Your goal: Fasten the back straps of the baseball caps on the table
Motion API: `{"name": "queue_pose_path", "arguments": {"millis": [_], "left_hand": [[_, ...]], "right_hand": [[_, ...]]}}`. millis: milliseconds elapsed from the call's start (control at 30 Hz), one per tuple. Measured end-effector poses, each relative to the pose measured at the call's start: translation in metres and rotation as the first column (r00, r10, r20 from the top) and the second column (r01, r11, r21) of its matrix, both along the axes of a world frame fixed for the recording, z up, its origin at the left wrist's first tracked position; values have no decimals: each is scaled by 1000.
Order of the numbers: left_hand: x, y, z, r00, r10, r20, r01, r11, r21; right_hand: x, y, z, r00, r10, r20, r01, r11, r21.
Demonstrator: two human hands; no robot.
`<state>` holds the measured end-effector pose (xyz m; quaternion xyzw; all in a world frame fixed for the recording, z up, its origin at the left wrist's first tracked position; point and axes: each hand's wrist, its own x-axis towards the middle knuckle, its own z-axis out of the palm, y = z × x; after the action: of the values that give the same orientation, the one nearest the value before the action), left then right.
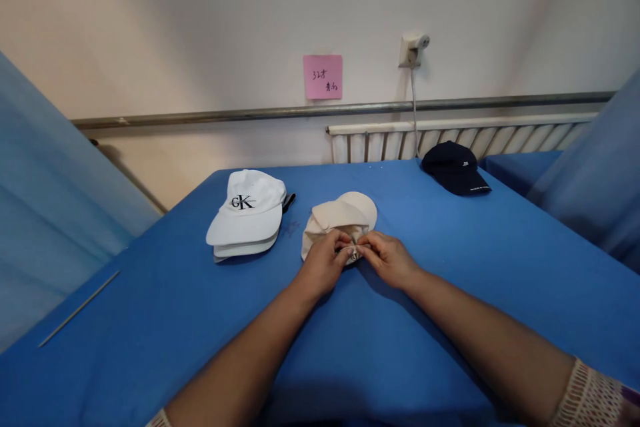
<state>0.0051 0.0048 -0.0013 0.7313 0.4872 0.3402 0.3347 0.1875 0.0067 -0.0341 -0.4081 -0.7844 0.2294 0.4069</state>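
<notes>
A beige baseball cap (340,213) lies on the blue-covered table (310,333) with its brim pointing away from me. At its back edge my left hand (327,260) pinches the strap from the left. My right hand (387,257) pinches the same strap from the right, close beside the left fingertips. A small metal buckle (355,254) shows between the two hands. The fingers partly cover the strap, so how it runs through the buckle cannot be made out.
Stacked white caps (250,207) with black lettering sit left of the beige cap. A dark navy cap (455,168) lies at the back right. Near the left edge rests a thin rod (79,309). Behind are a metal rail (250,112), a radiator (380,143) and a plugged-in cord (414,97).
</notes>
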Motion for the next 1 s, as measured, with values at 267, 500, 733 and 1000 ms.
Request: {"name": "queue_pose_path", "arguments": {"millis": [267,500,733,1000], "left_hand": [[-1,-1,-3,998,22,-65,-19,998,58],[0,-2,4,999,-37,-35,38,999,31],[7,-3,12,976,40,216,5,979,-202],[5,5,7,942,193,276,-148,973,-176]], "right_hand": [[-1,-3,-2,996,-82,-42,81,997,-16],[-3,-3,-2,993,-55,-104,62,996,64],[-6,1,-6,957,-115,-267,122,993,8],[-12,-17,9,994,-13,-111,33,982,186]]}}
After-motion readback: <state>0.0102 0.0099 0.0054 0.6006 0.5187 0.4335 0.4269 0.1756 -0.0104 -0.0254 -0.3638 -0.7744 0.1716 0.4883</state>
